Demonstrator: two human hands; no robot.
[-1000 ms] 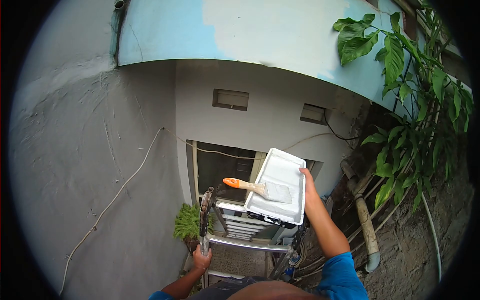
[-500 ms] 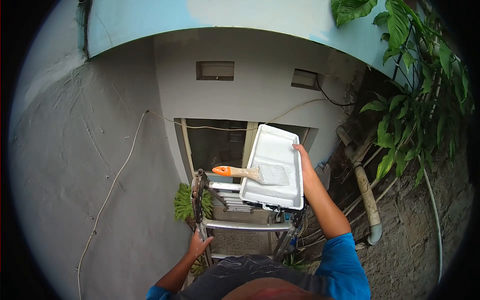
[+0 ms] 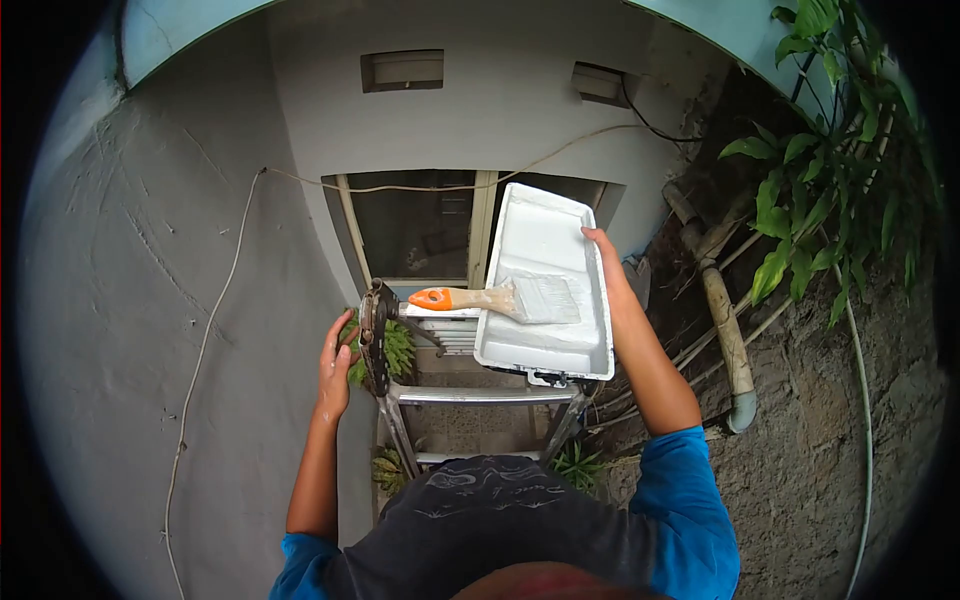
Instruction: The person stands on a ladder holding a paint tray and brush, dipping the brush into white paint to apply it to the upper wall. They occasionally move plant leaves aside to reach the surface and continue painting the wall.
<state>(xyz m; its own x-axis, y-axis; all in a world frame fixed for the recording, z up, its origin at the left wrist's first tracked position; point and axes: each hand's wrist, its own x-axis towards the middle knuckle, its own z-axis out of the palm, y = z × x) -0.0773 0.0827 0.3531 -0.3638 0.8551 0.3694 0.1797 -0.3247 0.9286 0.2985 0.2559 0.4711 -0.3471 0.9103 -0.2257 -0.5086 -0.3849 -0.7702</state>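
Note:
My right hand (image 3: 608, 262) grips the right rim of a white paint tray (image 3: 540, 225), which is smeared with white paint. Across the tray lies a paintbrush (image 3: 480, 298) with an orange-tipped handle that sticks out past the left rim; its bristles are coated white. Beneath the tray is the top of a metal ladder (image 3: 480, 395). My left hand (image 3: 336, 365) is raised beside the ladder's dark hinge (image 3: 375, 335), fingers apart and holding nothing.
A grey wall (image 3: 190, 260) rises close on the left, with a cord (image 3: 215, 310) strung along it. Ahead is a window (image 3: 410, 230) below two small vents. Leafy plants (image 3: 790, 210) and a pipe (image 3: 732, 340) line the rough bank on the right.
My left hand has let go of the ladder's side rail and moved up and left to beside the hinge. The view has tilted downward; the tray stays in my right hand.

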